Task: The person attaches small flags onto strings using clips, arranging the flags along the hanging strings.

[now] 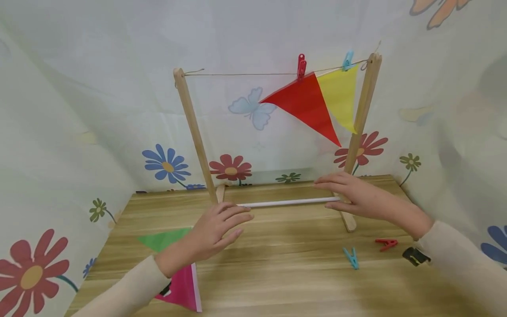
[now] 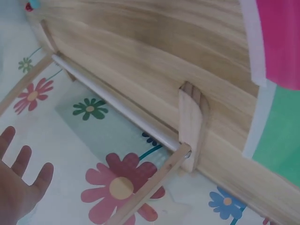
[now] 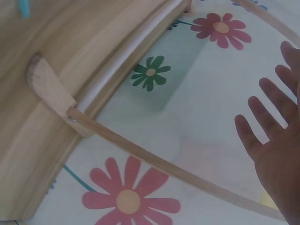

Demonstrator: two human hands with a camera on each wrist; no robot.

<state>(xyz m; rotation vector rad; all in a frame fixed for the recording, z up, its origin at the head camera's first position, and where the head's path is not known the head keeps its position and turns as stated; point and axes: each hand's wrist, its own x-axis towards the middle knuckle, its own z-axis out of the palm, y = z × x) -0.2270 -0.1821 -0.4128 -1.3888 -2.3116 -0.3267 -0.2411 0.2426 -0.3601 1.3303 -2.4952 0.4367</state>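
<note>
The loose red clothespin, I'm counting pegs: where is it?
In the head view, the loose red clothespin lies at lower right on the table, just right of the loose blue clothespin.

From my remote station, I'm watching a wood-grained surface (image 1: pixel 277 273). A wooden frame (image 1: pixel 194 127) is standing at its far side, its two feet (image 1: pixel 348 221) resting apart, left and right. Toward the near left, a green flag (image 1: pixel 163 239) and a pink flag (image 1: pixel 186 293), both white-edged, are lying flat. At the right, I'm seeing a blue clothespin (image 1: pixel 351 259) lying just beside a red clothespin (image 1: pixel 385 243), which is sitting slightly farther right.
</note>
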